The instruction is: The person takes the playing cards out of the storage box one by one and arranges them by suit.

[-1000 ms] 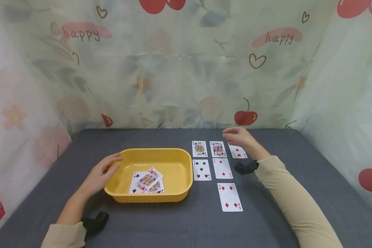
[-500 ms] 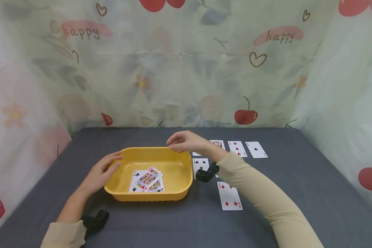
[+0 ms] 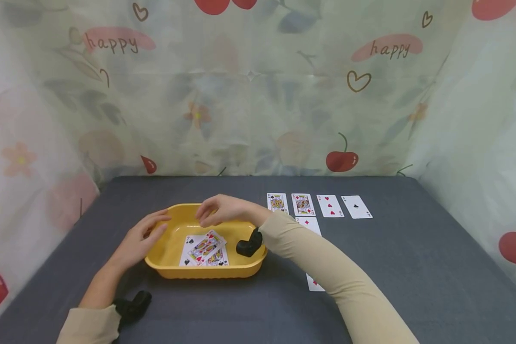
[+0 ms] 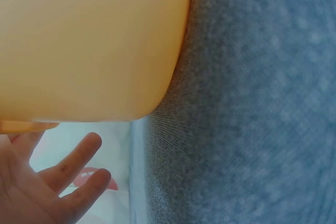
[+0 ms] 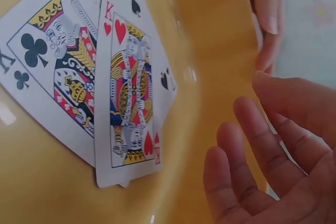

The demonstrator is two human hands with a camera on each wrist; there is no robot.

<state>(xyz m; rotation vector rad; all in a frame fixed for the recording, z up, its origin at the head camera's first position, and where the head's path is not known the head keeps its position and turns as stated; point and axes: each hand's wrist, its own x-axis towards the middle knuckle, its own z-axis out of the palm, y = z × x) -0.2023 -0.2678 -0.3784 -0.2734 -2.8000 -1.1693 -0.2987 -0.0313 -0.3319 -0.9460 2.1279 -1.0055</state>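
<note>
My right hand [image 3: 225, 210] hovers over the yellow plastic tray [image 3: 176, 272], fingers loosely curved and holding nothing. In the right wrist view its bare fingertips [image 5: 215, 166] point toward the king of hearts [image 5: 131, 93], which overlaps the king of clubs [image 5: 68, 66]. A spade card [image 3: 188, 248], a seven, lies partly under these in the tray. My left hand [image 3: 137, 241] rests at the tray's left rim with relaxed fingers. In the left wrist view two of its fingers [image 4: 76, 161] spread out below the tray's wall [image 4: 94, 45].
Right of the tray, a back row holds a black face card [image 3: 277, 202], a diamond face card [image 3: 303, 204], a three of hearts [image 3: 330, 206] and an ace of clubs [image 3: 356, 207]. Diamond cards [image 3: 308, 223] nearer me are partly hidden by my right sleeve [image 3: 322, 253].
My right hand has swept left from above the cards to above the tray, uncovering the ace of clubs and three of hearts. The left hand and tray have stayed put.
</note>
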